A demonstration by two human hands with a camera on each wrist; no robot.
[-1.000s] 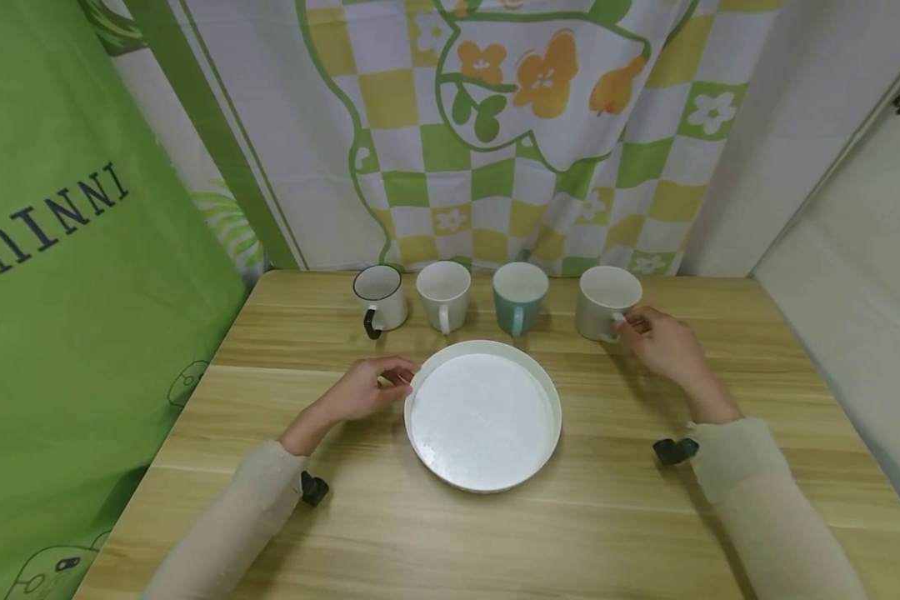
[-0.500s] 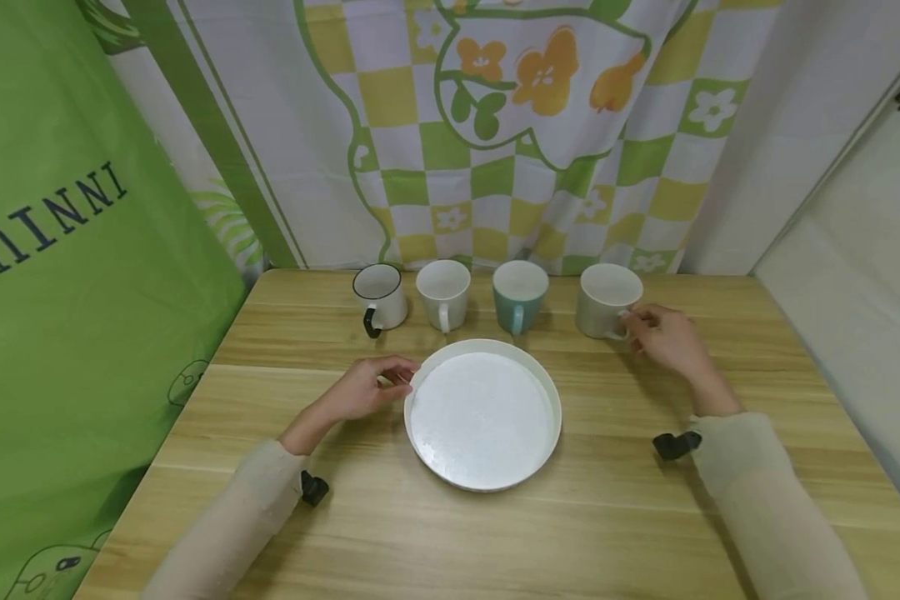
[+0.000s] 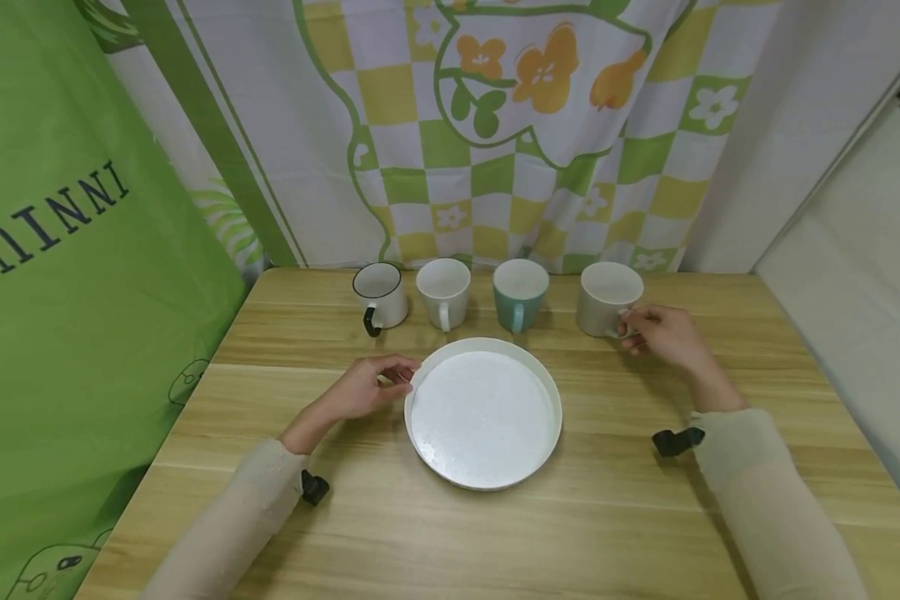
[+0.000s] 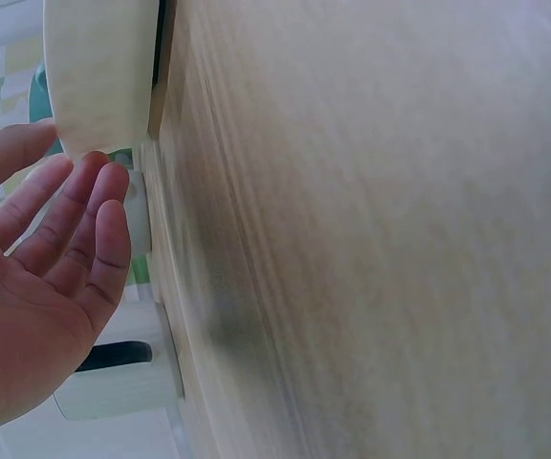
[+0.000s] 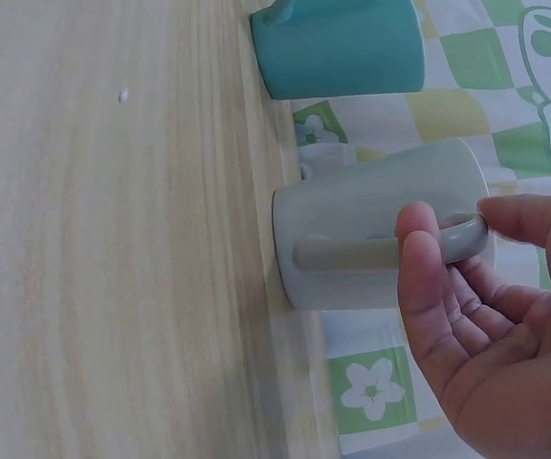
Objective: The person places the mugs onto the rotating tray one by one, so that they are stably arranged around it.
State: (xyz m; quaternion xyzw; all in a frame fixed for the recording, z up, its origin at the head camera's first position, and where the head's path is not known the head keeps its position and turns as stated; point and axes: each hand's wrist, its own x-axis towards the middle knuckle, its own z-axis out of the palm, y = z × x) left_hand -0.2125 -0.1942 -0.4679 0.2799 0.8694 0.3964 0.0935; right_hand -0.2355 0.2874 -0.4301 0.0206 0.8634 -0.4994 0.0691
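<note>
Wooden table (image 3: 480, 542), patterned curtain (image 3: 435, 158) behind.
I see the right hand (image 3: 666, 337) pinching the rightmost mug (image 3: 600, 304) by its handle (image 5: 347, 253), the left hand (image 3: 363, 387) relaxed at the white tray (image 3: 487, 417).

The table (image 3: 495, 542) looks like wood, smooth with a soft shine. The round tray (image 3: 483, 421) looks smooth, but I can't tell if it is metal or plastic. The blue-green mug (image 5: 342, 53) and the grey-white mug (image 5: 347, 206) look like smooth china, a bit shiny. The curtain (image 3: 491, 179) is soft, folded cloth. The sleeves (image 3: 768, 500) look like matt cloth.
</note>
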